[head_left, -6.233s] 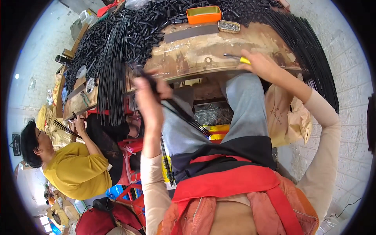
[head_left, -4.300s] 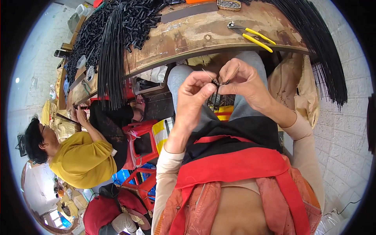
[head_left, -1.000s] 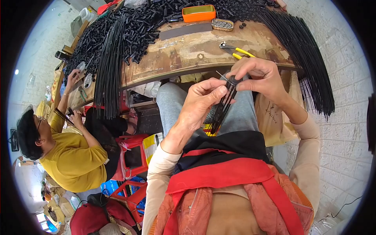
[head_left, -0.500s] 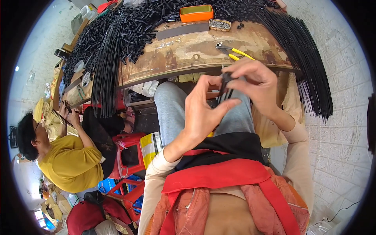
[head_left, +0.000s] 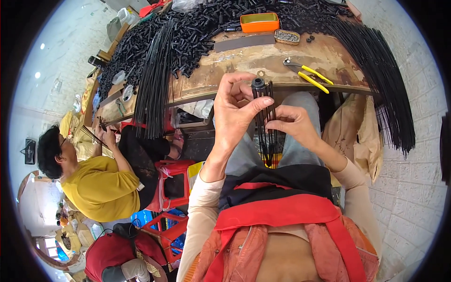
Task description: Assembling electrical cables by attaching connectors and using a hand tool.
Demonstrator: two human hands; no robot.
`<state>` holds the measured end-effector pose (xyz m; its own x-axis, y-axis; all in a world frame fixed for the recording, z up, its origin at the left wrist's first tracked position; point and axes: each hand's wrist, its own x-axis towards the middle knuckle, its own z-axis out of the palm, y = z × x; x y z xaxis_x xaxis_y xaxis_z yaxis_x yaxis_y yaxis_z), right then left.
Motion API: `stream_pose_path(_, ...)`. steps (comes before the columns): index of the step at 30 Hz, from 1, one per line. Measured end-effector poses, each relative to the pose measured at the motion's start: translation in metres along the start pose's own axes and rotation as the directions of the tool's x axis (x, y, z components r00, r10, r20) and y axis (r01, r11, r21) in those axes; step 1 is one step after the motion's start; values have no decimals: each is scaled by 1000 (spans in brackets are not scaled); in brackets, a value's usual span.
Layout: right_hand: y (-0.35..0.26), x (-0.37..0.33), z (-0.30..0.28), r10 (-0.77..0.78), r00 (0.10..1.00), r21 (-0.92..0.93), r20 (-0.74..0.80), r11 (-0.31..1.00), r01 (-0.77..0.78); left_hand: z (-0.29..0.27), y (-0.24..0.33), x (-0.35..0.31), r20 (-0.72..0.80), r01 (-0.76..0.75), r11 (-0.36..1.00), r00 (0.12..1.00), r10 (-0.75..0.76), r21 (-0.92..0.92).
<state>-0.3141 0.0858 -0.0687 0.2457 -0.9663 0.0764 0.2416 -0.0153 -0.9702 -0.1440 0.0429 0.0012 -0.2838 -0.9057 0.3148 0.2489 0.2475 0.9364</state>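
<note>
My left hand [head_left: 230, 110] grips a black umbrella rib frame [head_left: 268, 138] near its top, thumb across the thin rods and fingers behind. At its upper end is a round black hub [head_left: 258, 83] with a hole in the middle, and the rods hang from it in a loose bundle over my lap. From the right, my right hand [head_left: 298, 124] has thumb and forefinger closed at the rods, lower down; its other fingers are curled. Beyond the hands, pliers with yellow handles [head_left: 312, 80] lie on the wooden table, their grips over its near edge.
Black tubular parts [head_left: 192, 51] are heaped along the table. Bundles of black rods [head_left: 152, 80] overhang its edge at left and right. An orange tin [head_left: 259, 28] and a small basket of metal bits [head_left: 287, 42] stand at the back. A co-worker in yellow [head_left: 98, 188] sits at left, near red stools.
My hands have moved apart and the rib frame is now upright with its hub showing. My right hand has dropped from the top to lower on the rods. The view has shifted.
</note>
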Motion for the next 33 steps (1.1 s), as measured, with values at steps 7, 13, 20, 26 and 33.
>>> stream_pose_path(7, -3, 5, 6, 9, 999, -18, -37, 1000, -10, -3, -5, 4, 11, 31, 998, 999, -30, -61)
stream_pose_path(13, 7, 17, 7, -19, 999, 9, -38, 1000, 19, 1, -4, 2, 12, 24, 999, 1000, -24, 20)
stream_pose_path(20, 11, 20, 16, -32, 996, 15, -80, 999, 33, 17, -5, -8, -139, 9, 1000, 990, -11, -9)
stream_pose_path(26, 21, 26, 20, -46, 990, -46, -130, 998, 40, 6, -15, -5, -140, -7, 999, 990, 3, -31)
stream_pose_path(33, 22, 33, 7, -248, 969, -687, 0, 704, 180, 2, -29, -3, -121, -13, 992, 992, 28, 126)
